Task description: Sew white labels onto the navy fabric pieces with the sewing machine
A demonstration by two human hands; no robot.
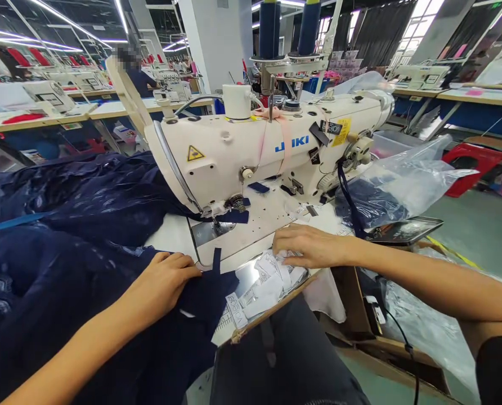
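My left hand [166, 282] rests at the near edge of the sewing table, its fingers curled down on the navy garment [209, 298]. A narrow navy strip [216, 262] sticks up from the cloth just beyond that hand. To the right, my right hand [305, 246] reaches over a loose pile of white printed labels [268, 281], with fingers bent and a label between fingertips and thumb. Beyond both hands stands a white sewing machine [225, 146]; its needle and presser foot [217, 226] are over the metal plate, with a navy scrap [236, 216] beside them.
Bulky navy fabric [65, 225] covers the left side. Two navy thread cones [269, 31] stand above the machine. At right are a clear plastic bag [403, 180], a dark tray [407, 229] and an open cardboard box [394, 360]. Thread bits litter the machine bed.
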